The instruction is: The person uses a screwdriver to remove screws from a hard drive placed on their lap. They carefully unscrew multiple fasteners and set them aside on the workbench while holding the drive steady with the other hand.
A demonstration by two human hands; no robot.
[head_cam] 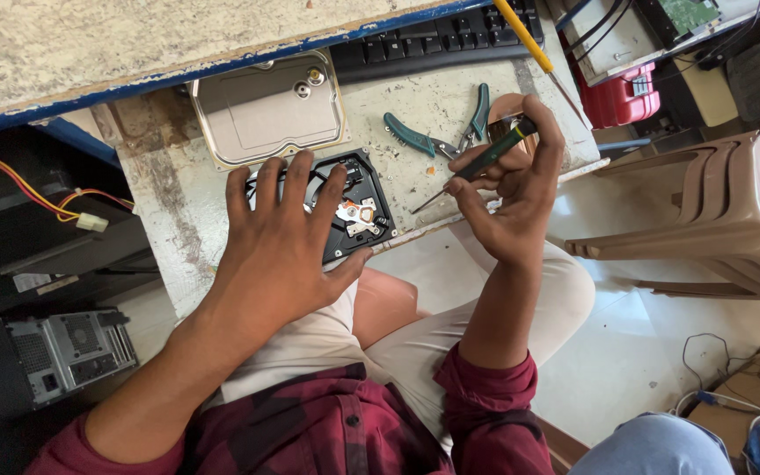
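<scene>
An opened black hard drive (358, 211) lies on the worn table (169, 202) near its front edge. My left hand (288, 237) rests flat on top of it, fingers spread, covering most of the platter. My right hand (512, 189) is raised just right of the drive and grips a small screwdriver (477, 163) with a dark handle, its thin tip pointing down-left toward the table edge. The drive's silver metal lid (266, 110) lies on the table behind the drive.
Green-handled pliers (437, 136) lie behind my right hand. A black keyboard (433, 40) and a yellow-handled tool (534, 53) sit at the back. Stacked brown plastic chairs (705, 220) stand to the right, a computer part (68, 352) on the floor to the left.
</scene>
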